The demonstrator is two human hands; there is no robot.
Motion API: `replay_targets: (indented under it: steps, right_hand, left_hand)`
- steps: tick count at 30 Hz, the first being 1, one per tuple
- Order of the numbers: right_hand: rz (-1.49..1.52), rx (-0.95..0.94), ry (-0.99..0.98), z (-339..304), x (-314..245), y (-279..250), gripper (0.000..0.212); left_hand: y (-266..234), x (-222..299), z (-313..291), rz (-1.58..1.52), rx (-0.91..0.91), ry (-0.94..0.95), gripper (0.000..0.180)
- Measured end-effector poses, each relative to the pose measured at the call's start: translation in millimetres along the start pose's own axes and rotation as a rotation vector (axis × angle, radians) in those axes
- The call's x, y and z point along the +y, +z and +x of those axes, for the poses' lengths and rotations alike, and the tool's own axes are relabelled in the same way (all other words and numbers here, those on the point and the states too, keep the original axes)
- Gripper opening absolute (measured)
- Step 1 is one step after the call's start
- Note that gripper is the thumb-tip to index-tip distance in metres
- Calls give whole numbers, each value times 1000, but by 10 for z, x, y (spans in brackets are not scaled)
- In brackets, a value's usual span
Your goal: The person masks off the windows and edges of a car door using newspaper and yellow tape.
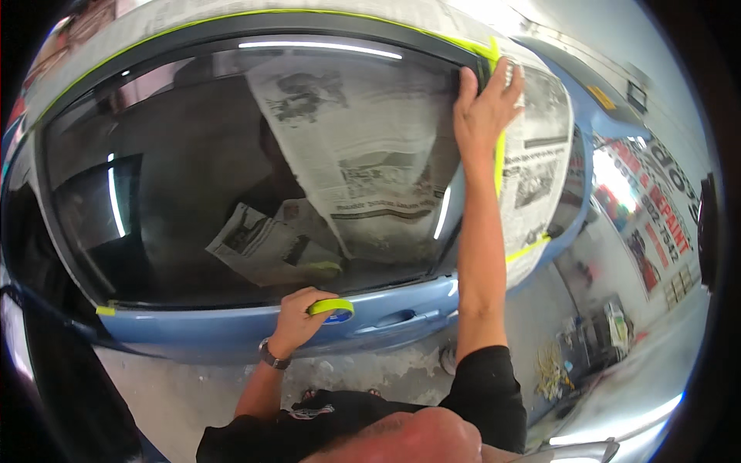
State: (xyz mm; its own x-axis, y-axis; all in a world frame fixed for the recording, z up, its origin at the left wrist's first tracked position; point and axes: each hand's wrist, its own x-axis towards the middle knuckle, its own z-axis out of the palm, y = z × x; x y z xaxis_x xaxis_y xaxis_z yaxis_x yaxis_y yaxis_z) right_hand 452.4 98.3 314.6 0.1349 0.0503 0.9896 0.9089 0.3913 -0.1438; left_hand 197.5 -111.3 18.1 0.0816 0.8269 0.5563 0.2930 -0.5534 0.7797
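My left hand (299, 318) grips a roll of yellow-green masking tape (344, 303) just below the window's lower edge, beside the blue car door (231, 328). A watch is on that wrist. Reaching far up on the right, my right hand (488, 112) lies with fingers spread over the window frame's upper corner. Its fingertips touch the newspaper (532, 181) covering the car behind the window. Yellow-green tape (500, 170) runs along that newspaper's edge, partly hidden by my hand and forearm. Newspaper also shows in the dark window glass (177, 208); I cannot tell whether it is behind it or reflected.
More tape (231, 17) follows the roof edge above the window, with newspaper beyond it. A short tape piece (106, 311) sits at the lower left window corner. The door handle (397, 318) is below the glass. Clutter (602, 339) and a printed banner (656, 208) stand at right.
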Motion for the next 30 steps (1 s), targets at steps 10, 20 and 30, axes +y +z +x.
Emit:
replay_targets:
  steps: [10, 20, 30]
  right_hand:
    - [18, -267, -40, -314, -1043, 137, 95]
    - [279, -212, -472, -488, -2001, 200, 82]
    - [280, 23, -449, -231, -1666, 206, 55]
  left_hand:
    - [-3, -17, -9, -37, 15, 65, 25]
    - [-20, -15, -32, -7, 38, 55, 26]
    - [-63, -78, -39, 40, 0, 43, 26]
